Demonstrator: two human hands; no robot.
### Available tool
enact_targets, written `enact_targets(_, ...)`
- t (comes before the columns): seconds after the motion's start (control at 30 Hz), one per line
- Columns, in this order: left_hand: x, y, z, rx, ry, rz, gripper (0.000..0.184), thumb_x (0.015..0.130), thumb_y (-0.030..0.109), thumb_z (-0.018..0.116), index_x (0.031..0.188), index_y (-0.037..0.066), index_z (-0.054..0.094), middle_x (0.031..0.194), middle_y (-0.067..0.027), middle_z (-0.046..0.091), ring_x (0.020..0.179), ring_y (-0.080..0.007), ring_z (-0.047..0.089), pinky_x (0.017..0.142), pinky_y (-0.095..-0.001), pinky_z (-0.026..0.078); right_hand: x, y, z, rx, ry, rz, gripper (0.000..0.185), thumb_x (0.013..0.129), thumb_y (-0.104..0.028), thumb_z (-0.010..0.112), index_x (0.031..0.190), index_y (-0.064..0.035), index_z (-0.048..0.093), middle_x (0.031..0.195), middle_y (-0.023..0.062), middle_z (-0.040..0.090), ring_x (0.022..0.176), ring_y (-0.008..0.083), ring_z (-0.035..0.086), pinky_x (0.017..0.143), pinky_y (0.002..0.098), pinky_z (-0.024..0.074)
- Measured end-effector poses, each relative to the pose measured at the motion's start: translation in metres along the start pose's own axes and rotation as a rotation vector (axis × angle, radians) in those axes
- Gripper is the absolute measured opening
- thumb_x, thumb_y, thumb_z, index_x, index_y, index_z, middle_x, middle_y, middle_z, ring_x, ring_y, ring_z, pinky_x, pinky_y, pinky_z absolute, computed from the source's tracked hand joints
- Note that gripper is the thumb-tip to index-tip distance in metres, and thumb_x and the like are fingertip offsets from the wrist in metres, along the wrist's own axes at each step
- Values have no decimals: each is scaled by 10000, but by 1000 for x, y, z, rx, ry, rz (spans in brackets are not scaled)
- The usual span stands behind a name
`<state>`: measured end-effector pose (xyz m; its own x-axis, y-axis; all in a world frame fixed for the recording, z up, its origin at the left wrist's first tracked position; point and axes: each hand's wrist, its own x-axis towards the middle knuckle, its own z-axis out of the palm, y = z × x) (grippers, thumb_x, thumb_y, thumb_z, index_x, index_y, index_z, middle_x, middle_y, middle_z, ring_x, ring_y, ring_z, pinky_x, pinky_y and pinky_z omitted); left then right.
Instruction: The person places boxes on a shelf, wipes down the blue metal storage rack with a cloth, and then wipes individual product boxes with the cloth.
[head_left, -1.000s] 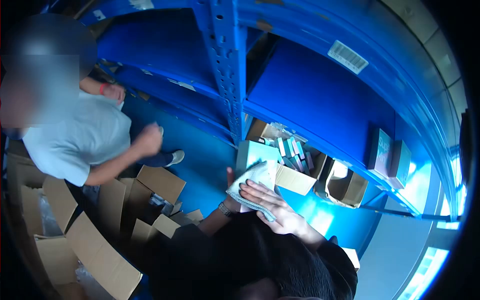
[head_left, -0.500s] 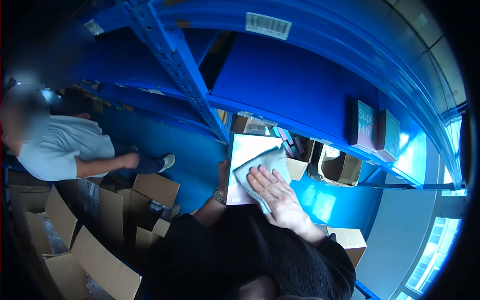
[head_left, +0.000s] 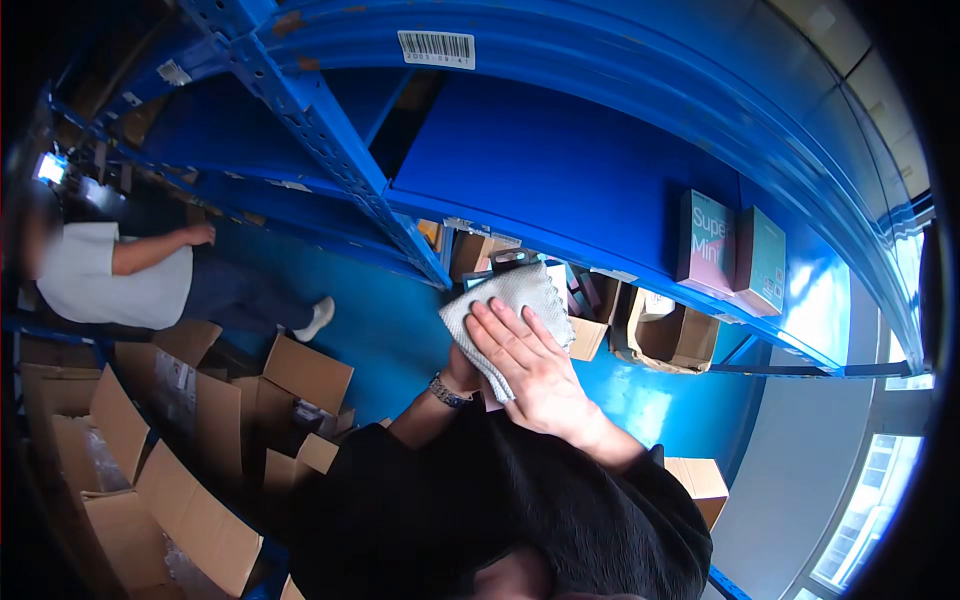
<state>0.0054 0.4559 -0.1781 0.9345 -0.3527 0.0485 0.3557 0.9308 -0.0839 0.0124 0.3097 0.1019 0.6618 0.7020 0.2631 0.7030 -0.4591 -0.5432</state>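
Note:
My right hand (head_left: pixel 535 365) lies with straight fingers over a grey, ribbed cloth (head_left: pixel 520 288), pressing it against a flat box. Most of that box (head_left: pixel 490 399) is hidden behind the cloth and hand; only a small pale pink bit of its lower edge shows. My left hand (head_left: pixel 459 372), with a watch on the wrist, holds the box from the left side. Its fingers are largely covered by the cloth.
Blue shelving (head_left: pixel 560 170) spans the front, bearing a "Super Mini" box (head_left: pixel 708 245) and a second small box (head_left: pixel 762 262). Beneath it stands an open carton (head_left: pixel 690 340). Open cardboard boxes (head_left: pixel 200 510) crowd the lower left. A person in a white shirt (head_left: pixel 120 275) is at left.
The cloth and my right hand have moved up and left across the box, covering its bright face. The box now appears tilted away. The person at left has shifted left, arm raised.

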Motion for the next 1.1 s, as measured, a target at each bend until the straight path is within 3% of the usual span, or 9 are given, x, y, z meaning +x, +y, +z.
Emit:
enact_targets(0.07, 0, -5, -4, 4, 32, 39, 628, 1092, 465, 356, 1590, 82, 369, 1580, -108, 483, 1412, -288, 520, 1222, -451, 383, 0, 2, -2, 8, 5, -5, 720, 878, -161, 585, 1559, 8, 424, 1648, 145, 394, 1563, 293, 307, 1287, 470, 188)
enact_targets(0.2, 12, -19, 65, -281, -240, 32, 805, 1017, 684, 273, 1639, 174, 296, 1645, -96, 396, 1491, -312, 418, 1268, -477, 295, -3, 4, -6, -31, 38, 9, 720, 878, -162, 594, 1555, 16, 425, 1645, 155, 395, 1562, 295, 308, 1285, 469, 192)
enact_targets(0.23, 14, -19, 74, -281, -239, 33, 805, 1017, 684, 273, 1639, 174, 296, 1645, -96, 396, 1491, -312, 418, 1268, -477, 295, -3, 6, -7, -30, 37, 8, 720, 878, -162, 594, 1555, 16, 425, 1645, 155, 395, 1562, 295, 308, 1285, 469, 192)
enact_targets(0.37, 14, -15, 102, 405, -153, 166, 820, 1009, 694, 285, 1645, 176, 283, 1649, -92, 389, 1489, -324, 418, 1263, -500, 298, -7, 17, -17, -117, 109, 59, 721, 873, -151, 600, 1551, 22, 428, 1643, 176, 390, 1562, 311, 307, 1282, 478, 197)
enact_targets(0.57, 15, -12, 107, 204, -263, 118, 841, 1000, 702, 300, 1645, 163, 281, 1652, -94, 383, 1485, -324, 422, 1255, -511, 312, -11, 23, -29, -142, 85, 105, 691, 869, -108, 570, 1535, 30, 450, 1638, 174, 400, 1557, 306, 320, 1279, 456, 216)
enact_targets(0.7, 11, -12, 98, 325, -120, 164, 843, 994, 682, 369, 1644, 153, 279, 1652, -91, 385, 1481, -321, 430, 1250, -516, 319, -11, 23, -20, -80, 120, 95, 692, 864, -105, 576, 1533, 30, 455, 1633, 176, 408, 1557, 317, 318, 1279, 462, 220)
enact_targets(0.87, 12, -13, 103, 518, -158, 205, 766, 994, 556, 501, 1623, 149, 341, 1619, -92, 442, 1448, -289, 475, 1216, -489, 356, -1, 15, -14, -26, 90, 23, 683, 878, -115, 573, 1531, 40, 447, 1639, 193, 388, 1559, 339, 305, 1273, 493, 224)
enact_targets(1.1, -1, -11, 60, 610, -92, 242, 804, 975, 616, 488, 1616, 151, 348, 1631, -96, 418, 1470, -317, 445, 1250, -491, 326, 9, 4, -15, 17, 52, -38, 658, 893, -129, 573, 1523, 28, 469, 1625, 184, 417, 1547, 340, 331, 1272, 491, 229)
